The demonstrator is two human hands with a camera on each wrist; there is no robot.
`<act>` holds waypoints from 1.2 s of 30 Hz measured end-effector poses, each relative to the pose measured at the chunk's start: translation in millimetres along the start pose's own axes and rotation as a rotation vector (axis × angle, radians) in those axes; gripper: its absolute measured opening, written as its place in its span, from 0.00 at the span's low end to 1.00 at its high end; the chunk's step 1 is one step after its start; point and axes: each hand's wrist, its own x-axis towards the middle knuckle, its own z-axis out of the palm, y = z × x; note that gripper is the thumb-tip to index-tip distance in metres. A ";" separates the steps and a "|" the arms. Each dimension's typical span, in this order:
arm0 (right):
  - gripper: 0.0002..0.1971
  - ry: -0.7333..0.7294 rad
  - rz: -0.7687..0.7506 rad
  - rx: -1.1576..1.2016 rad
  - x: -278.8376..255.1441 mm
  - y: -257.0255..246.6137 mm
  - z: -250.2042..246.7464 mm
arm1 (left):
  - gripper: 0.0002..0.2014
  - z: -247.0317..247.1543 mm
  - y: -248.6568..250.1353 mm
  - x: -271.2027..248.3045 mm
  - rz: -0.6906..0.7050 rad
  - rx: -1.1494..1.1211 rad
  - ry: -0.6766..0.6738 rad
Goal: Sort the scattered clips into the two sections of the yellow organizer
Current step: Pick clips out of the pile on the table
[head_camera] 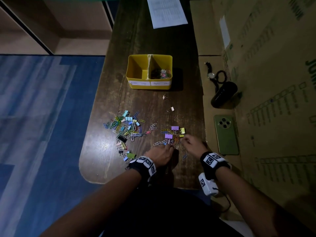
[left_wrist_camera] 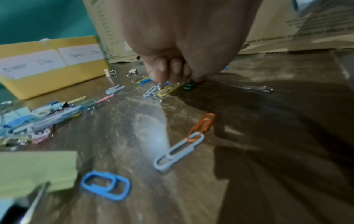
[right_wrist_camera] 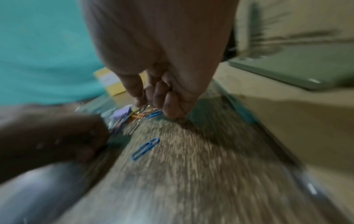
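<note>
Head view: your left hand (head_camera: pixel 159 153) and right hand (head_camera: pixel 192 142) both sit low centre of the frame, fingertips down in the smaller clip cluster (head_camera: pixel 171 135) with its purple and yellow binder clips; a bigger scattered pile (head_camera: pixel 127 127) lies left of it, and two stray binder clips sit above toward the yellow organizer (head_camera: pixel 148 71) at upper centre, whose right section holds paper clips while the left section looks bare. A green phone (head_camera: pixel 226 134) lies on cardboard at right. Left wrist view: your fingers (left_wrist_camera: pixel 162 68) are curled down tight onto a yellow paper clip (left_wrist_camera: pixel 168 89) at frame centre, touching it; can't tell if it's truly pinched. An orange and grey clip pair (left_wrist_camera: pixel 184 144) lies lower centre. Right wrist view, blurred: fingers (right_wrist_camera: pixel 168 103) curled, thumb close, tips at the orange and blue clips; hold can't be told. A blue paper clip (right_wrist_camera: pixel 145 148) lies alone at centre.
</note>
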 end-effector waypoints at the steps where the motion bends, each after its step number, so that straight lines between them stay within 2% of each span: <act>1: 0.10 -0.008 -0.040 -0.090 4.3 0.7 2.9 | 0.17 -1.6 -0.4 0.3 0.006 0.004 0.005; 4: 0.10 0.001 -0.081 -0.269 12.7 4.0 8.9 | 0.18 -1.5 -5.4 -2.6 0.022 0.022 0.041; 8: 0.13 0.036 -0.073 -0.312 15.4 1.3 9.5 | 0.16 4.6 -11.4 -13.2 0.011 0.041 0.072; 13: 0.04 0.069 -0.032 -0.323 15.8 -4.4 10.6 | 0.18 9.5 -15.9 -14.4 -0.057 0.010 0.054; 18: 0.03 0.041 0.013 -0.404 7.3 -1.2 6.6 | 0.19 10.6 -17.9 -11.9 -0.057 -0.021 0.043; 20: 0.02 0.040 -0.019 -0.448 2.1 6.3 5.6 | 0.23 15.3 -23.1 -9.1 -0.053 -0.029 0.059; 22: 0.06 0.048 -0.074 -0.482 -2.3 13.0 6.7 | 0.29 20.4 -27.7 -7.5 -0.037 -0.028 0.059; 24: 0.10 0.074 -0.061 -0.378 -5.7 14.9 6.8 | 0.29 21.7 -29.0 -8.1 -0.052 -0.027 0.072; 28: 0.02 0.143 0.027 -0.056 -13.9 14.3 -1.0 | 0.17 18.4 -28.5 -8.3 -0.128 -0.030 0.071; 30: 0.02 0.163 0.057 0.112 -18.3 11.9 -6.8 | 0.15 17.8 -27.4 -7.0 -0.155 -0.068 0.062; 34: 0.06 0.211 0.187 0.369 -14.3 19.1 -18.7 | 0.13 15.7 -30.6 -8.5 -0.170 -0.266 0.068; 36: 0.08 0.227 0.227 0.456 -10.2 28.4 -22.2 | 0.16 13.3 -37.2 -9.4 -0.198 -0.369 0.121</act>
